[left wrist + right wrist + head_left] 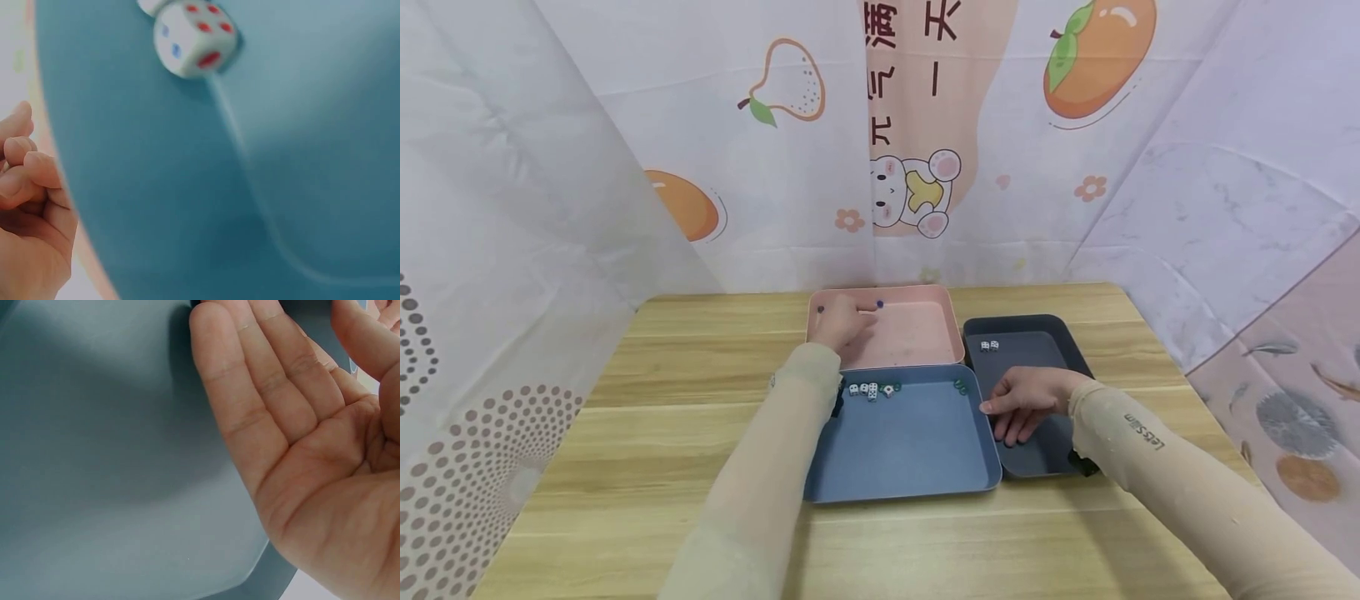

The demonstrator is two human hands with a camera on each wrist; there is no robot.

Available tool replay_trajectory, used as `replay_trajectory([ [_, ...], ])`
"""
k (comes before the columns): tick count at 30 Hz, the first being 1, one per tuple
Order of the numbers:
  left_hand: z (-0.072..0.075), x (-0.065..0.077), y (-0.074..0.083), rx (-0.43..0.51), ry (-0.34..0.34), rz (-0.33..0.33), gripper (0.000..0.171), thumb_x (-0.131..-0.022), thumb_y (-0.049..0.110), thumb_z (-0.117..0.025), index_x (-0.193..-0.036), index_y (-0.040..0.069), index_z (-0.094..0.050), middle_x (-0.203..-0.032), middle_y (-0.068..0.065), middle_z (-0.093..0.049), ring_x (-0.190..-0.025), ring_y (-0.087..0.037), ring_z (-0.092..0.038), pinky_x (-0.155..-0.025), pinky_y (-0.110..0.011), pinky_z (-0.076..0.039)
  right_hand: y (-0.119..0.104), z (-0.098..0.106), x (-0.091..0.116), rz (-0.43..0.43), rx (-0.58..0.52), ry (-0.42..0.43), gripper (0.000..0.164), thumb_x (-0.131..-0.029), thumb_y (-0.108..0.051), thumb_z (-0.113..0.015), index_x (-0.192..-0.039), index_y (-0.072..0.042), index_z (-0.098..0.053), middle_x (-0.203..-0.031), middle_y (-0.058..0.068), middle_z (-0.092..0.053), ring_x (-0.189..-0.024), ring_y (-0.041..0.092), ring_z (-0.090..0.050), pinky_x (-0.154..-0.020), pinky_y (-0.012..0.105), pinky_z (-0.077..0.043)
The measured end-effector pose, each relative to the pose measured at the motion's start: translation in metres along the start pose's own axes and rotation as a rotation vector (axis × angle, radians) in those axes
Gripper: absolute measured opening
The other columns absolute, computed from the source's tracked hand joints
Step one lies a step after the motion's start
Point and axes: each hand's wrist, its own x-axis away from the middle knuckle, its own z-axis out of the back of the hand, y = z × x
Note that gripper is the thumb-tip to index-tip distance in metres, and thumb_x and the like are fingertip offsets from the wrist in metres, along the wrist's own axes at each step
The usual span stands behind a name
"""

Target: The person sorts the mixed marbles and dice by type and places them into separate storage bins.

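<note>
My left hand (844, 323) is over the pink tray (917, 360), its index finger stretched toward a small dark blue piece (880, 304) by the back wall. That piece shows right at the fingertip; whether the fingers pinch it I cannot tell. Another small blue piece (821, 309) lies at the tray's back left. In the left wrist view the other fingers (44, 169) look bent in. My right hand (1026, 402) reaches over the dark grey tray (1045, 462), fingers pointing down and nearly straight in the right wrist view. Nothing shows against its palm.
In front of the pink tray sits a blue tray (902, 450). Several white dice (872, 392) line its back, and green rings (960, 387) lie in its back right corner. Two dice (989, 346) sit at the back of the dark grey tray. A printed curtain (820, 183) hangs behind the table.
</note>
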Motion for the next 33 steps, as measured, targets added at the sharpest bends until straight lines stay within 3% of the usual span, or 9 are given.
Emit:
replay_trajectory([
  [5, -0.002, 0.004, 0.014, -0.025, -0.071, -0.070, 0.031, -0.087, 0.026, -0.067, -0.117, 0.019, -0.066, -0.113, 0.004, -0.063, -0.039, -0.015, -0.038, -0.040, -0.027, -0.039, 0.000, 0.000, 0.000, 0.004, 0.000, -0.003, 0.034, -0.089, -0.030, -0.063, -0.092, 0.005, -0.064, -0.087, 0.020, -0.068, -0.077, 0.033, -0.067, -0.069, 0.043, -0.055],
  [10, -0.012, 0.014, 0.027, -0.053, -0.153, -0.075, 0.027, -0.086, 0.029, -0.068, -0.112, 0.020, -0.069, -0.094, -0.001, -0.064, -0.041, -0.016, -0.040, -0.041, -0.026, -0.036, 0.000, 0.001, -0.001, -0.001, 0.003, -0.002, 0.036, -0.088, -0.031, -0.063, -0.091, 0.005, -0.063, -0.086, 0.020, -0.068, -0.077, 0.033, -0.067, -0.069, 0.043, -0.055],
  [12, -0.017, 0.019, 0.031, -0.089, -0.186, -0.110, 0.027, -0.086, 0.030, -0.068, -0.112, 0.020, -0.069, -0.081, -0.007, -0.062, -0.042, -0.016, -0.042, -0.043, -0.026, -0.037, 0.000, 0.001, -0.001, -0.003, 0.001, -0.002, 0.036, -0.088, -0.031, -0.063, -0.090, 0.005, -0.063, -0.086, 0.020, -0.068, -0.076, 0.033, -0.067, -0.069, 0.043, -0.055],
  [15, -0.023, 0.026, 0.036, -0.144, -0.218, -0.186, 0.028, -0.087, 0.030, -0.067, -0.113, 0.019, -0.069, -0.077, -0.004, -0.064, -0.044, -0.016, -0.043, -0.046, -0.026, -0.040, 0.000, 0.001, -0.002, -0.007, -0.004, -0.003, 0.036, -0.088, -0.031, -0.064, -0.090, 0.005, -0.063, -0.086, 0.020, -0.068, -0.076, 0.033, -0.067, -0.069, 0.043, -0.055],
  [20, -0.033, 0.038, 0.046, -0.195, -0.238, -0.280, 0.028, -0.087, 0.027, -0.066, -0.113, 0.016, -0.069, -0.083, 0.000, -0.068, -0.053, -0.014, -0.051, -0.058, -0.026, -0.045, 0.002, 0.001, -0.003, -0.009, -0.012, -0.010, 0.036, -0.088, -0.031, -0.064, -0.090, 0.005, -0.062, -0.086, 0.020, -0.068, -0.076, 0.033, -0.067, -0.069, 0.043, -0.055],
  [23, -0.040, 0.043, 0.050, -0.247, -0.226, -0.328, 0.026, -0.087, 0.028, -0.067, -0.111, 0.018, -0.070, -0.090, 0.001, -0.070, -0.072, -0.009, -0.059, -0.069, -0.026, -0.049, 0.002, 0.001, -0.003, -0.011, -0.013, -0.012, 0.036, -0.088, -0.031, -0.064, -0.091, 0.005, -0.063, -0.087, 0.021, -0.068, -0.076, 0.033, -0.067, -0.069, 0.043, -0.055],
  [27, -0.048, 0.048, 0.051, -0.292, -0.222, -0.399, 0.025, -0.087, 0.028, -0.067, -0.110, 0.018, -0.071, -0.105, 0.008, -0.068, -0.094, -0.005, -0.059, -0.082, -0.025, -0.049, 0.001, 0.001, -0.003, -0.018, -0.012, -0.006, 0.036, -0.088, -0.031, -0.064, -0.091, 0.005, -0.063, -0.086, 0.020, -0.068, -0.076, 0.032, -0.067, -0.069, 0.043, -0.055],
  [33, -0.056, 0.061, 0.054, -0.264, -0.250, -0.424, 0.025, -0.086, 0.027, -0.068, -0.108, 0.016, -0.071, -0.102, 0.007, -0.068, -0.091, -0.004, -0.060, -0.079, -0.022, -0.049, 0.001, 0.001, -0.003, -0.021, -0.010, -0.006, 0.036, -0.088, -0.031, -0.064, -0.091, 0.005, -0.063, -0.087, 0.020, -0.068, -0.076, 0.032, -0.067, -0.069, 0.043, -0.055],
])
